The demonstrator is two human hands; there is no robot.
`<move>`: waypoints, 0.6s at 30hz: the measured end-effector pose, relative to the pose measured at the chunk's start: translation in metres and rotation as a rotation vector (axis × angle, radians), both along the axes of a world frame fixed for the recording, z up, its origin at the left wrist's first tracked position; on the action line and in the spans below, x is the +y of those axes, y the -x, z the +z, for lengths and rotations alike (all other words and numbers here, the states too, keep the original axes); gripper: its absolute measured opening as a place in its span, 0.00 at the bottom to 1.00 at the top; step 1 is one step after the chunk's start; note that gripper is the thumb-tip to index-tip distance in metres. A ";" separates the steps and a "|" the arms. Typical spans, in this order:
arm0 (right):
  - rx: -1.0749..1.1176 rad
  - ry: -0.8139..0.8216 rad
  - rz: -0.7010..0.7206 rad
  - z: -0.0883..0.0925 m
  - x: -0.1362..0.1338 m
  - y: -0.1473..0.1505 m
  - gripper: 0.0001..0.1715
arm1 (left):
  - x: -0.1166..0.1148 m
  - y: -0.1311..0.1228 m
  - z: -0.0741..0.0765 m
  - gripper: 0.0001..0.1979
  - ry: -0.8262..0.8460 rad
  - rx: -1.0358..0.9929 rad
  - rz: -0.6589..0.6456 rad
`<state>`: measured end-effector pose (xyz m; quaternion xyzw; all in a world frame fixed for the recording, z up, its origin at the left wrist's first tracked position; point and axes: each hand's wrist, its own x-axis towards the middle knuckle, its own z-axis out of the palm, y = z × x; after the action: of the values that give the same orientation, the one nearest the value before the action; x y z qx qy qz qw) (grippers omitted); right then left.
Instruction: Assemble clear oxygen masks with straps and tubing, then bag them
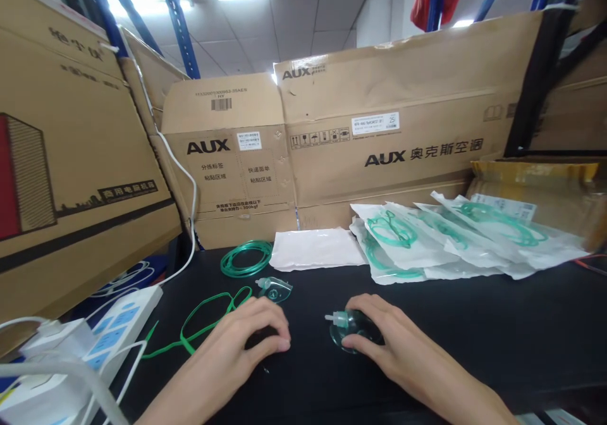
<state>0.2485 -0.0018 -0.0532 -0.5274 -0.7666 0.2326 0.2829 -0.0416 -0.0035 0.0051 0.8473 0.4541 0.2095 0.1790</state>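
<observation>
A clear green oxygen mask [339,333], its pale connector pointing left, is gripped by my right hand [379,330] from the right side. My left hand [256,333] rests low over the table with curled fingers, thumb tip meeting fingertips; anything pinched there is hidden or too small to name. Just behind it lies a second clear green mask [275,290] with its connector to the left. A green elastic strap [184,327] loops loosely beside my left hand, partly covered by it. Further back sits a coil of green tubing [246,258].
White-backed packets [398,238] with green tubing are piled at the back right, next to a flat white packet [317,250]. A power strip [126,324] with plugs and white cables lies left. Cardboard boxes [227,159] wall the black table's back [308,384].
</observation>
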 end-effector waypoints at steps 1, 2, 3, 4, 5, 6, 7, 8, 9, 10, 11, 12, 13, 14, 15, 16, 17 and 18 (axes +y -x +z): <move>0.027 0.021 -0.015 0.004 -0.001 0.001 0.20 | 0.001 -0.010 0.003 0.07 -0.018 -0.024 -0.010; 0.046 0.029 -0.022 0.008 -0.002 0.001 0.20 | 0.002 -0.020 0.005 0.07 -0.030 -0.046 -0.022; 0.052 0.017 -0.012 0.012 -0.002 0.000 0.19 | 0.004 -0.030 0.007 0.07 -0.038 -0.067 -0.029; 0.043 -0.018 0.010 0.015 -0.003 -0.001 0.18 | 0.006 -0.039 0.007 0.07 -0.044 -0.084 -0.028; 0.018 -0.067 0.040 0.018 -0.003 -0.002 0.17 | 0.008 -0.046 0.007 0.07 -0.050 -0.100 -0.018; -0.018 -0.114 0.067 0.020 -0.004 -0.005 0.17 | 0.010 -0.053 0.005 0.07 -0.054 -0.113 -0.005; -0.057 -0.150 0.085 0.022 -0.004 -0.008 0.17 | 0.012 -0.057 0.002 0.07 -0.052 -0.122 0.005; -0.094 -0.173 0.091 0.022 -0.004 -0.011 0.17 | 0.013 -0.061 -0.002 0.07 -0.048 -0.129 0.010; -0.122 -0.187 0.088 0.022 -0.004 -0.014 0.19 | 0.014 -0.063 -0.005 0.08 -0.040 -0.135 0.009; -0.142 -0.194 0.083 0.021 -0.005 -0.016 0.22 | 0.014 -0.064 -0.009 0.07 -0.031 -0.141 0.003; -0.153 -0.194 0.084 0.020 -0.005 -0.018 0.25 | 0.014 -0.064 -0.012 0.07 -0.021 -0.143 -0.006; -0.152 -0.192 0.090 0.019 -0.006 -0.018 0.27 | 0.014 -0.063 -0.014 0.07 -0.013 -0.141 -0.009; -0.143 -0.183 0.104 0.017 -0.007 -0.018 0.28 | 0.013 -0.062 -0.016 0.08 -0.008 -0.138 -0.008; -0.127 -0.162 0.117 0.016 -0.009 -0.016 0.30 | 0.012 -0.061 -0.017 0.08 -0.006 -0.131 -0.003; -0.106 -0.129 0.120 0.015 -0.011 -0.013 0.30 | 0.011 -0.059 -0.018 0.08 -0.008 -0.123 0.006; -0.083 -0.086 0.108 0.014 -0.014 -0.010 0.30 | 0.011 -0.058 -0.020 0.08 -0.010 -0.113 0.016; -0.064 -0.031 0.086 0.014 -0.016 -0.006 0.29 | 0.011 -0.056 -0.021 0.08 -0.016 -0.103 0.026; -0.050 0.028 0.059 0.014 -0.019 -0.002 0.27 | 0.011 -0.055 -0.023 0.08 -0.024 -0.096 0.030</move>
<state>0.2503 -0.0203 -0.0393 -0.5144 -0.7852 0.2382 0.2491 0.0130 0.0078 -0.0183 0.8315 0.4550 0.2580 0.1872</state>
